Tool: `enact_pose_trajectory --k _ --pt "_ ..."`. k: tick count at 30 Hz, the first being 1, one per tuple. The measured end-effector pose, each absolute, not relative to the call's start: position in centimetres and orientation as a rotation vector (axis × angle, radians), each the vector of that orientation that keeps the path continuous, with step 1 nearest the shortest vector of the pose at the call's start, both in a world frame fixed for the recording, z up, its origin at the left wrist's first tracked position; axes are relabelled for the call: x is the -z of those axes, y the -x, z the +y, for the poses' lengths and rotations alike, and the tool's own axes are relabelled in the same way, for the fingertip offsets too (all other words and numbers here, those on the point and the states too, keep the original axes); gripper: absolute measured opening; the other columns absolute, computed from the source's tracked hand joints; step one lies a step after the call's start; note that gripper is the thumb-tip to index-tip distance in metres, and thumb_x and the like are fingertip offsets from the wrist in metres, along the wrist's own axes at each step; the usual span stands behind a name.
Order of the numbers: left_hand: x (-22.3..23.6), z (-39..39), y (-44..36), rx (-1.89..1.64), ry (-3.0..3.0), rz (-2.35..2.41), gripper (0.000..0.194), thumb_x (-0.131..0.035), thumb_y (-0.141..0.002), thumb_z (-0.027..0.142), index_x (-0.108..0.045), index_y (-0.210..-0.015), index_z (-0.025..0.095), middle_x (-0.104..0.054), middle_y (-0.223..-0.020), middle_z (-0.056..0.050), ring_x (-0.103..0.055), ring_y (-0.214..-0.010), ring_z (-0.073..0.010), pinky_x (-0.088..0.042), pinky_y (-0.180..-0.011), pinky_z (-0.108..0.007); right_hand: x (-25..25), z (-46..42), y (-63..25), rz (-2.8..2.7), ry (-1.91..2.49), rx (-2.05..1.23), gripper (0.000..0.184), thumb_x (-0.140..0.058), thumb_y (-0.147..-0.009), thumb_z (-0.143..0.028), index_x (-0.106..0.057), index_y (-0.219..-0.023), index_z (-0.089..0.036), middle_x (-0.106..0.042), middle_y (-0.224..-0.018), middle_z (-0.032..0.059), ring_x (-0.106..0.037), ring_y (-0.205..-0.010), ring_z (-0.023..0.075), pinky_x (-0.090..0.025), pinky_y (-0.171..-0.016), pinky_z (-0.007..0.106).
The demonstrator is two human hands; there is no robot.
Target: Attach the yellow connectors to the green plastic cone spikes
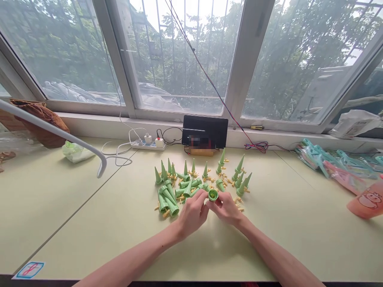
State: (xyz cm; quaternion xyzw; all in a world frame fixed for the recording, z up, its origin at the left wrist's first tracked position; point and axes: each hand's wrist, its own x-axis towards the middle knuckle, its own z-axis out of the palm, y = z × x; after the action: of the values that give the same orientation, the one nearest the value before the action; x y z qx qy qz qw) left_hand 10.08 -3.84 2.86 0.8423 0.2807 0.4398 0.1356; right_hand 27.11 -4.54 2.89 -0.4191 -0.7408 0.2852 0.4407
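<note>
Between my two hands is a green plastic watering spike (213,195), its round open end turned up towards me. My left hand (194,211) is closed, its fingertips at the spike's left side. On the other side my right hand (226,208) pinches it with thumb and fingers. The fingers cover the spike's lower part. Just beyond lie several more green spikes (169,195) on their sides, some with small yellow valves (166,214). Other spikes (240,164) stand upright, tips up, to the right and along the back.
A dark tablet (204,131) leans on a wooden stand (202,152) by the window. A power strip (149,146) with white cables sits left of it. A grey curved arm (72,139) crosses the left side. At right are an orange cup (366,202) and bagged turquoise items (314,155).
</note>
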Motion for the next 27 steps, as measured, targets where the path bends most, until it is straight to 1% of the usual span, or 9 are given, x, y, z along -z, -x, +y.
enact_pose_trajectory --k 4,10,14,20,22,24,27 --pt "-3.6 -3.8 -10.3 -1.273 -2.443 0.778 0.017 -0.040 -0.094 0.008 -0.050 -0.088 0.020 -0.052 -0.081 -0.001 -0.047 -0.062 -0.0126 -0.038 -0.055 -0.023 -2.6 -4.6 -27.1 -1.806 1.035 -0.654 0.040 -0.057 -0.086 -0.035 -0.028 -0.062 -0.022 -0.026 -0.058 -0.0057 -0.025 -0.055 0.0110 -0.021 -0.051 0.026" --pt "-5.0 -2.2 -10.2 -1.169 -2.514 0.693 0.016 -0.043 -0.092 0.011 -0.046 -0.079 0.019 -0.047 -0.075 0.000 -0.039 -0.056 -0.0107 -0.032 -0.050 -0.023 -1.8 -4.1 -27.2 -1.709 1.017 -0.593 0.040 -0.056 -0.089 -0.039 -0.031 -0.063 -0.022 -0.027 -0.059 -0.0056 -0.025 -0.055 0.0111 -0.021 -0.050 0.025" --pt "-5.7 -0.6 -10.1 -1.037 -2.463 0.639 0.015 -0.047 -0.092 0.016 -0.048 -0.077 0.018 -0.049 -0.075 0.001 -0.043 -0.057 -0.0099 -0.036 -0.053 -0.022 -1.5 -3.6 -27.3 -1.646 1.043 -0.580 0.038 -0.054 -0.092 -0.040 -0.035 -0.065 -0.022 -0.030 -0.058 -0.0056 -0.026 -0.053 0.0110 -0.022 -0.049 0.025" --pt "-5.5 -0.2 -10.2 -1.065 -2.153 0.639 0.015 -0.055 -0.092 0.025 -0.054 -0.079 0.017 -0.054 -0.074 -0.001 -0.050 -0.059 -0.0115 -0.040 -0.051 -0.022 -1.2 -3.5 -27.4 -1.692 1.001 -0.537 0.037 -0.053 -0.095 -0.038 -0.035 -0.066 -0.023 -0.032 -0.057 -0.0061 -0.027 -0.051 0.0110 -0.024 -0.047 0.025" --pt "-5.2 -0.5 -9.9 -1.019 -1.943 0.655 0.020 -0.056 -0.095 0.033 -0.056 -0.083 0.017 -0.055 -0.069 0.000 -0.052 -0.053 -0.0108 -0.041 -0.048 -0.022 -1.3 -3.6 -27.3 -1.714 0.983 -0.517 0.035 -0.052 -0.096 -0.037 -0.036 -0.068 -0.023 -0.033 -0.056 -0.0064 -0.028 -0.050 0.0109 -0.025 -0.047 0.024" --pt "-5.0 -0.8 -9.5 -0.975 -1.739 0.657 0.026 -0.055 -0.096 0.040 -0.056 -0.085 0.017 -0.051 -0.057 0.003 -0.049 -0.044 -0.0103 -0.039 -0.043 -0.022 -1.4 -3.8 -27.3 -1.716 0.967 -0.484 0.032 -0.052 -0.096 -0.035 -0.040 -0.070 -0.023 -0.035 -0.056 -0.0065 -0.031 -0.049 0.0108 -0.028 -0.046 0.024" --pt "-4.8 -1.3 -8.8 -0.958 -1.593 0.663 0.028 -0.056 -0.096 0.045 -0.059 -0.093 0.017 -0.052 -0.049 0.005 -0.046 -0.037 -0.0098 -0.036 -0.039 -0.021 -1.6 -4.0 -27.3 -1.668 0.977 -0.411 0.018 -0.049 -0.099 -0.031 -0.050 -0.083 -0.022 -0.037 -0.057 -0.0071 -0.035 -0.048 0.0109 -0.031 -0.045 0.023"
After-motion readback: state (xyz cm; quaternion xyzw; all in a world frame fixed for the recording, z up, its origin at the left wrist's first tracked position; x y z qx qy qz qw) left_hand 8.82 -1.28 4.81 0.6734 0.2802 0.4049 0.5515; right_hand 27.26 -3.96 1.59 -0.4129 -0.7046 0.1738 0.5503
